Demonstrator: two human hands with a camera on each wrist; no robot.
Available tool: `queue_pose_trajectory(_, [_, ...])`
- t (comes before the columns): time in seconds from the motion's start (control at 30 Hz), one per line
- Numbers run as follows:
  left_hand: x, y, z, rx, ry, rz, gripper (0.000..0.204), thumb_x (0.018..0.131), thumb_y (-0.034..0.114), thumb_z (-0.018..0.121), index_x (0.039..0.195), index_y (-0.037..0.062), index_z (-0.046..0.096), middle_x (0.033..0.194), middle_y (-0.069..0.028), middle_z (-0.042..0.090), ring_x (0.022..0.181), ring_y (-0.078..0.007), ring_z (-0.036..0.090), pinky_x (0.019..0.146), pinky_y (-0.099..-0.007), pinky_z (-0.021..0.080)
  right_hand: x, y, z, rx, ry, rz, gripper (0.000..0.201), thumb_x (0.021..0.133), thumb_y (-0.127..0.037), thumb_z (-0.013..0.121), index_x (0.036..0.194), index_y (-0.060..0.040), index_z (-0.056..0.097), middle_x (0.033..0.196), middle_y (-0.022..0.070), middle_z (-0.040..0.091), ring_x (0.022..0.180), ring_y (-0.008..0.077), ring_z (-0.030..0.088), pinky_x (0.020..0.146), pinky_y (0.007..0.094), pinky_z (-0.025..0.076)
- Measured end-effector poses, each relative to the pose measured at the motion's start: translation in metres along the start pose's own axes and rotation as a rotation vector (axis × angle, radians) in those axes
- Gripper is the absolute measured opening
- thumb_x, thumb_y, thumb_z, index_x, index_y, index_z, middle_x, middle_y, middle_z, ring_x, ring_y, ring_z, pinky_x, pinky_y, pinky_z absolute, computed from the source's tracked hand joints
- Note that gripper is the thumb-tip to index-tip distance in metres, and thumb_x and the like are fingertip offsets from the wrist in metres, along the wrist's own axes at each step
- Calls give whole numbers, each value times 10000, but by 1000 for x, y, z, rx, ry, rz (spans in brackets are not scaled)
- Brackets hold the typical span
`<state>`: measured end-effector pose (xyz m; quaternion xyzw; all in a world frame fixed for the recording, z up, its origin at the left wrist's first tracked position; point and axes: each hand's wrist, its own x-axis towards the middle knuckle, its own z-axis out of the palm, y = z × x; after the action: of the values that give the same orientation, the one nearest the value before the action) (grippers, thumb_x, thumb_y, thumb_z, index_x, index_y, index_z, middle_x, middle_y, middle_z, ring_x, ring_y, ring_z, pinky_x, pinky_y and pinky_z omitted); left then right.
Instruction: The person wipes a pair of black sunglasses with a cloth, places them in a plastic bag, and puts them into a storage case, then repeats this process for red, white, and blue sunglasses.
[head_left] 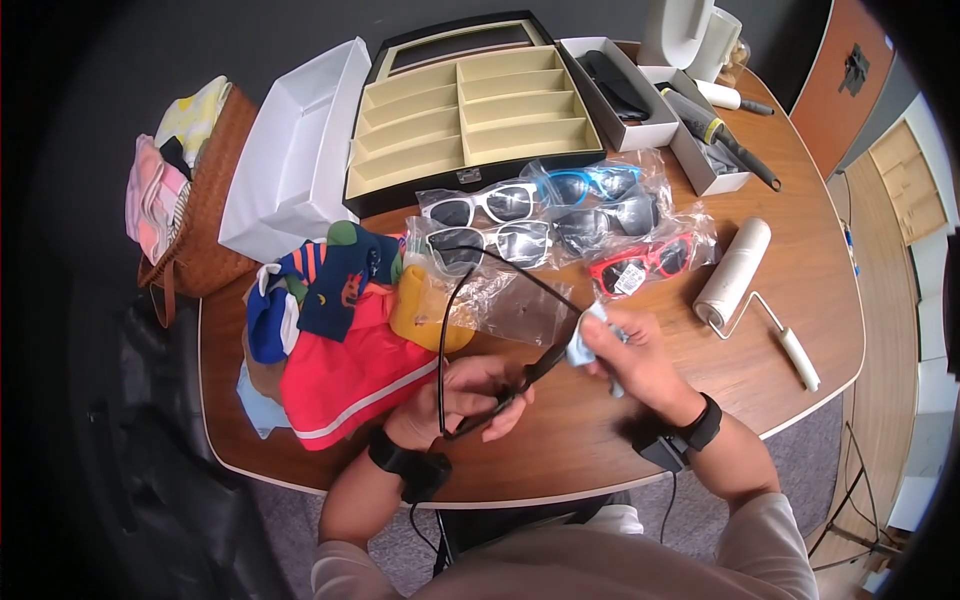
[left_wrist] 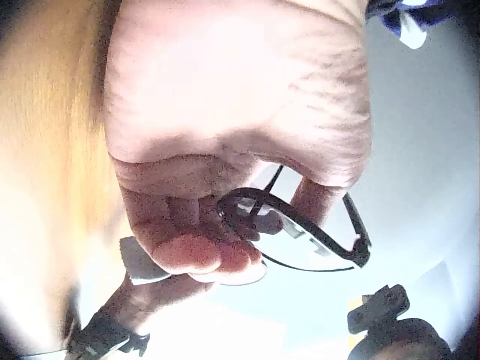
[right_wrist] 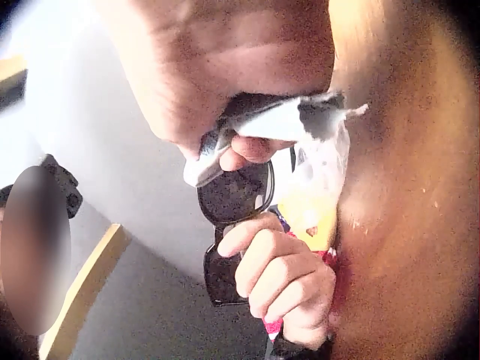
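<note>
My left hand point(head_left: 468, 388) grips a pair of black sunglasses point(right_wrist: 234, 196) near the bridge, over the front of the table, with the temples unfolded and pointing away from me. A light blue cloth point(head_left: 588, 342) is pinched between the thumb and fingers of my right hand point(head_left: 645, 362). In the right wrist view the cloth overlaps the upper edge of one dark lens, and my left fingers wrap over the middle of the frame. Bagged white sunglasses point(head_left: 490, 243) and bagged red sunglasses point(head_left: 642, 265) lie just beyond my hands.
Behind the bagged glasses stands an open compartment case point(head_left: 400, 112), beside a white box point(head_left: 300, 150). Folded clothes point(head_left: 340, 370) are piled at left, near a wicker basket point(head_left: 205, 215). On the right lie a lint roller point(head_left: 735, 270) and a box point(head_left: 715, 180) of tools.
</note>
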<state>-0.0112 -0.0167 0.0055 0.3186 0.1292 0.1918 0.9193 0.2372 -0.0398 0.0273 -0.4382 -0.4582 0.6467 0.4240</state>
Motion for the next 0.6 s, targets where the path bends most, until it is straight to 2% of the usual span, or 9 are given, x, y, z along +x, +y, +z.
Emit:
queue_pose_trajectory(0.1, [3,-4,4,273,191,182,507,870,370,669,1156,-16,508,791,-91,572,592,-157,526,568,-265,405,3,3,-4,-23,77,-57,386,1000,-396,550,843,-65,673,620,-41,543,537,10,451,470,190,328])
queue_pose_trajectory(0.13, [6,-5,-7,112,114,190,615,891,475,580,1253,-17,497,921,-148,622,730,-213,598,665,-315,461,3,3,-6,-29,100,-68,396,998,-403,550,833,-65,674,615,-41,540,534,10,449,468,190,326])
queue_pose_trajectory(0.23, [8,-7,-12,63,179,389,513,957,290,471,1342,-49,458,1230,-214,589,1100,-287,597,945,-391,463,8,1,-2,5,218,-77,419,990,-427,557,809,-69,679,593,-43,531,520,9,437,460,190,312])
queue_pose_trajectory(0.27, [8,-5,-19,94,152,427,551,915,239,514,1378,-54,453,1377,-238,515,1281,-334,504,1075,-435,384,9,1,-1,25,266,-76,426,986,-436,560,802,-71,681,585,-44,528,515,8,433,457,190,307])
queue_pose_trajectory(0.37, [3,-6,-24,65,89,523,554,875,196,559,1369,-45,483,1425,-258,463,1337,-347,454,1118,-445,346,9,6,-7,-2,281,-76,428,971,-452,580,798,-76,689,568,-51,515,500,5,417,451,188,290])
queue_pose_trajectory(0.4, [0,-3,-24,30,49,501,534,864,130,547,1375,-17,491,1434,-263,449,1374,-356,406,1148,-455,309,9,6,-7,-3,298,-82,424,968,-451,586,799,-77,692,564,-54,511,497,4,414,448,187,286])
queue_pose_trajectory(0.5, [-1,6,-13,-21,-59,436,540,882,201,618,1371,2,503,1418,-268,465,1360,-368,420,1154,-458,299,9,6,-6,-5,341,-109,404,960,-438,606,802,-79,703,557,-61,502,491,0,407,444,187,277])
queue_pose_trajectory(0.6, [-1,-1,-14,71,-37,430,638,853,351,712,1376,44,512,1414,-278,463,1351,-378,427,1156,-463,290,9,5,-5,-5,381,-135,366,955,-401,629,810,-76,713,557,-68,495,487,-2,398,440,188,271])
